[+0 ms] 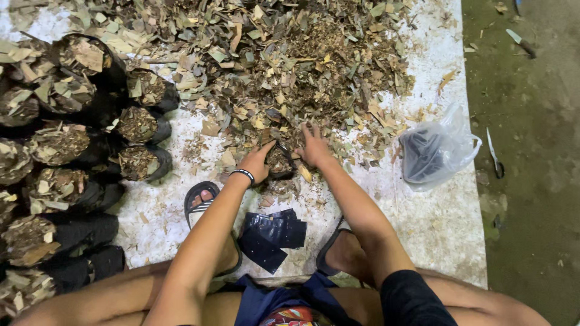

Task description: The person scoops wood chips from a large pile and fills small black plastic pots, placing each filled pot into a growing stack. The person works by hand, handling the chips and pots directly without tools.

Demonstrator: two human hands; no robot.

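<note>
A small black grow bag [280,162] half full of shredded dry leaves stands in front of me on a white sheet [435,223]. My left hand [257,160], with a dark band at the wrist, grips the bag's left rim. My right hand [314,147] rests on the leaf litter at the bag's right side, fingers spread into the big pile of chopped leaves and bark [284,66]. Whether it holds leaves I cannot tell.
Several filled black bags [72,151] lie in rows at the left. A stack of flat empty black bags [272,235] lies between my sandalled feet [202,199]. A clear plastic bag with dark contents [435,151] sits at the right. Bare dark ground [531,151] borders the sheet.
</note>
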